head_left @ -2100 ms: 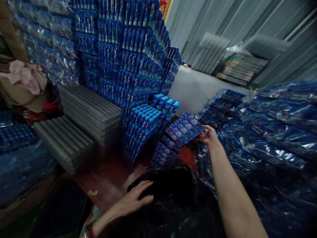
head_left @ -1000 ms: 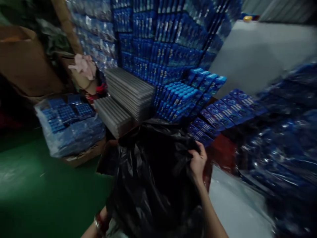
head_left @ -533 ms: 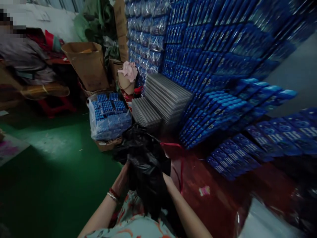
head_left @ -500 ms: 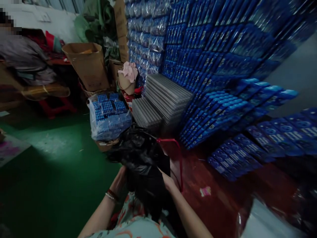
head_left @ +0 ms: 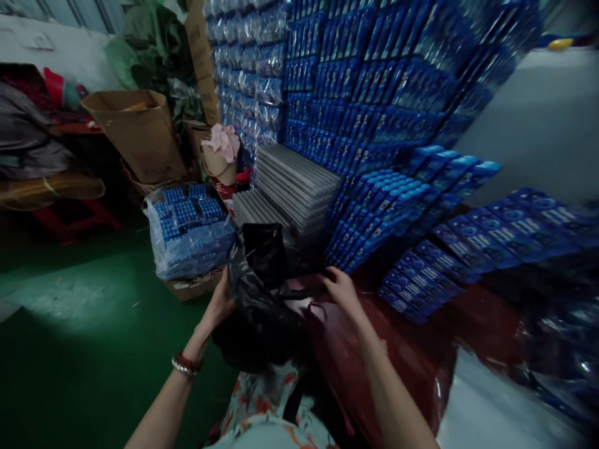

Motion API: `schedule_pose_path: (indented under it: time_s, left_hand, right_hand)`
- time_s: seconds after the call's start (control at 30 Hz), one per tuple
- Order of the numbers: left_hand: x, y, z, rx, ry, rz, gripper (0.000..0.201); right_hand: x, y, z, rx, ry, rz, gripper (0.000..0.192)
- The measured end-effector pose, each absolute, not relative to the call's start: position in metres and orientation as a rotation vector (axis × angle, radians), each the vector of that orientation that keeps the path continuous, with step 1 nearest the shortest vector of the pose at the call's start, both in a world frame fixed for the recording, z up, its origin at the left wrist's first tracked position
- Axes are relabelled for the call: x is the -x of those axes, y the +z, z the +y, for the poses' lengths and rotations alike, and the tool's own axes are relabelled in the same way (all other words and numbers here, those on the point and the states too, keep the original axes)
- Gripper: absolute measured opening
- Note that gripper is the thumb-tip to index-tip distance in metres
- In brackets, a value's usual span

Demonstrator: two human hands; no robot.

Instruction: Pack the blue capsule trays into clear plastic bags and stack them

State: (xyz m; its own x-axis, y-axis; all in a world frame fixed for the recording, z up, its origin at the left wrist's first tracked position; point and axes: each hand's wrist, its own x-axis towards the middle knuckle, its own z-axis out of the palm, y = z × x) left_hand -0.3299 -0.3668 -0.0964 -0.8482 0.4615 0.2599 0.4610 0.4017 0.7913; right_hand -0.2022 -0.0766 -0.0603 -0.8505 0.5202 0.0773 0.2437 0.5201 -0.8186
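A crumpled black plastic bag (head_left: pixel 262 312) hangs between my hands above my lap, its mouth spread and facing up. My left hand (head_left: pixel 222 299) grips the bag's left side, with the fingers partly hidden behind the plastic. On the other side, my right hand (head_left: pixel 339 287) pinches the bag's right edge, pulling a strip of it outward. A thin red cord (head_left: pixel 318 305) lies beside the bag, close below my right hand. What is inside the bag cannot be made out.
Stacked grey ridged sheets (head_left: pixel 299 181) stand ahead, against a tall wall of blue packages (head_left: pixel 365 106). Blue-printed packs (head_left: pixel 505 231) lie right on a dark red table (head_left: pixel 397 362). Left are a plastic-wrapped carton of blue items (head_left: pixel 191 231), a tall cardboard box (head_left: pixel 140 137) and a person's sleeve (head_left: pixel 23 131).
My hands have moved apart and the black bag's mouth has spread wider. The right hand went forward and right. The red cord has dropped lower, and the view has turned slightly right.
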Motion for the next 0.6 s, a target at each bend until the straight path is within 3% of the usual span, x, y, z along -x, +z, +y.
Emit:
schedule_pose_path:
  time_s: [0.1,0.17,0.23,0.33,0.4,0.5,0.6]
  left_hand:
    - [0.327,-0.065,-0.350,-0.845,1.224,2.788,0.091]
    - [0.315,-0.052,-0.332,-0.747,0.952,2.922,0.092]
    - [0.299,-0.047,-0.310,-0.718,0.725,3.037,0.093]
    - [0.280,-0.048,-0.282,-0.755,0.555,3.122,0.086]
    - [0.280,-0.051,-0.277,-0.805,0.552,3.070,0.087]
    - [0.304,-0.055,-0.298,-0.987,0.741,2.858,0.097]
    - [0.344,-0.064,-0.341,-1.057,0.973,2.686,0.077]
  right_hand:
    - [0.164,-0.045,-0.061,0.738,1.556,-2.332,0.030]
    - [0.141,-0.033,-0.075,0.615,1.840,-2.288,0.037]
    - [0.129,-0.029,-0.105,0.386,1.923,-2.355,0.045]
    - [0.130,-0.038,-0.152,0.332,1.462,-2.582,0.051]
    - [0.131,-0.046,-0.161,0.471,1.141,-2.607,0.033]
    - [0.108,-0.046,-0.122,0.697,1.221,-2.306,0.018]
    - [0.057,-0.049,-0.039,0.968,1.160,-1.899,0.022]
